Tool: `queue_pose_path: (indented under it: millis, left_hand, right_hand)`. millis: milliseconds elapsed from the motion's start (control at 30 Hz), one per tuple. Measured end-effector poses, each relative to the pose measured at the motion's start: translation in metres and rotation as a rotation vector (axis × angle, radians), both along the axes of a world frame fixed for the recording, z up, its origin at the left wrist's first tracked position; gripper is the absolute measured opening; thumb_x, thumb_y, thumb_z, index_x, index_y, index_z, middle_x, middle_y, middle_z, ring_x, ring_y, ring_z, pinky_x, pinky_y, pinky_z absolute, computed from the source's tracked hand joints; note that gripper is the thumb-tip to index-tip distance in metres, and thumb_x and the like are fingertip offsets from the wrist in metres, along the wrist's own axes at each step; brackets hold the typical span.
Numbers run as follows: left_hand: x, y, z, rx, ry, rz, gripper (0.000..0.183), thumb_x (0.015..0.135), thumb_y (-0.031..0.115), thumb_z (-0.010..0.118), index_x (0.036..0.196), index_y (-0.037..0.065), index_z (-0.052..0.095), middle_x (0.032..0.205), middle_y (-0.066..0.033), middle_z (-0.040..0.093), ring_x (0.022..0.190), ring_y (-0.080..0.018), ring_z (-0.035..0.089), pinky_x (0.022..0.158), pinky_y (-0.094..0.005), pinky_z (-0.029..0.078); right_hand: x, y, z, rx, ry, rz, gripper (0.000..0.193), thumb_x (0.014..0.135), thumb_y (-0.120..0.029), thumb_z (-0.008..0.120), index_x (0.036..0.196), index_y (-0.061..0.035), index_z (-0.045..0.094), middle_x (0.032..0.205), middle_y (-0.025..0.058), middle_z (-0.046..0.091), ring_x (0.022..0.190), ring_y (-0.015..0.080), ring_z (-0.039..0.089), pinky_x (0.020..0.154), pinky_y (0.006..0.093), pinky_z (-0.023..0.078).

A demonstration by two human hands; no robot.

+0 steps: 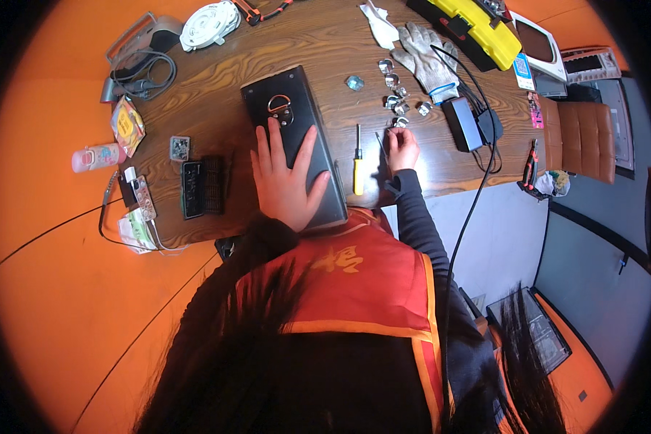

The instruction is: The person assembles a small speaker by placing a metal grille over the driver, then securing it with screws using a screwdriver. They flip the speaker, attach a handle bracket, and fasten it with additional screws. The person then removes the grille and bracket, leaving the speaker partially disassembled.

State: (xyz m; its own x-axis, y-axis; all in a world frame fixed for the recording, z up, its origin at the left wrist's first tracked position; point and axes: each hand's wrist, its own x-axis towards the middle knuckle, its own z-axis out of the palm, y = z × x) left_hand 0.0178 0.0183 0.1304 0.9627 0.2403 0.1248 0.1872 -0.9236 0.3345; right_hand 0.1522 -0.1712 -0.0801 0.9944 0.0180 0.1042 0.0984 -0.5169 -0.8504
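A long black case (312, 94) lies at a slant on the wooden table, bearing a metal ring fitting (279, 107) near its far end. My left hand (288, 173) rests flat on the lid with its fingers spread. To the right, my right hand (403, 153) is closed in a pinch at the near end of a row of small shiny metal fittings (390, 81). What its fingertips hold, if anything, is too small to make out. Between the case and that hand lies a screwdriver (358, 173) with a yellow handle. A small clear bluish packet (354, 82) is beyond it.
Work gloves (423, 59), a yellow-and-black toolbox (477, 32) and a black adapter (461, 123) with cables stand right. Red-handled pliers (531, 165) are at the right edge. Left are an open bit set (201, 186), a small clear box (180, 148) and a pink bottle (98, 157).
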Motion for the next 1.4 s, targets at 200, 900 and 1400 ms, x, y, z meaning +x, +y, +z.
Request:
queue_pose_path:
  millis: [200, 900, 1400]
  left_hand:
    - [0.000, 0.000, 0.003, -0.024, 0.029, 0.015, 0.065, 0.076, 0.036, 0.063, 0.135, 0.026, 0.039, 0.144, -0.0246, 0.014, 0.131, -0.0453, 0.017, 0.098, -0.0596, 0.024]
    - [0.003, 0.003, 0.001, -0.057, 0.020, 0.005, 0.064, 0.077, 0.039, 0.061, 0.135, 0.027, 0.039, 0.145, -0.0246, 0.014, 0.131, -0.0452, 0.016, 0.098, -0.0615, 0.022]
    - [-0.018, 0.013, 0.014, -0.602, -0.355, -0.027, 0.042, 0.084, 0.002, 0.046, 0.125, -0.003, 0.046, 0.131, -0.0219, 0.044, 0.122, -0.0333, 0.043, 0.102, -0.0403, 0.032]
  right_hand:
    - [0.005, 0.048, 0.014, 0.105, 0.002, 0.083, 0.006, 0.080, -0.004, 0.059, 0.086, -0.0022, 0.062, 0.081, 0.0137, 0.061, 0.070, 0.0225, 0.062, 0.065, 0.0317, 0.049]
    - [0.035, -0.009, 0.009, -0.347, 0.201, -0.045, 0.014, 0.076, -0.012, 0.065, 0.087, -0.0038, 0.063, 0.075, 0.0154, 0.065, 0.070, 0.0305, 0.064, 0.067, 0.0372, 0.049]
    - [0.031, 0.001, 0.060, -0.539, -0.004, 0.051, 0.012, 0.079, -0.014, 0.059, 0.082, -0.0016, 0.059, 0.073, 0.0188, 0.061, 0.069, 0.0360, 0.061, 0.063, 0.0434, 0.048]
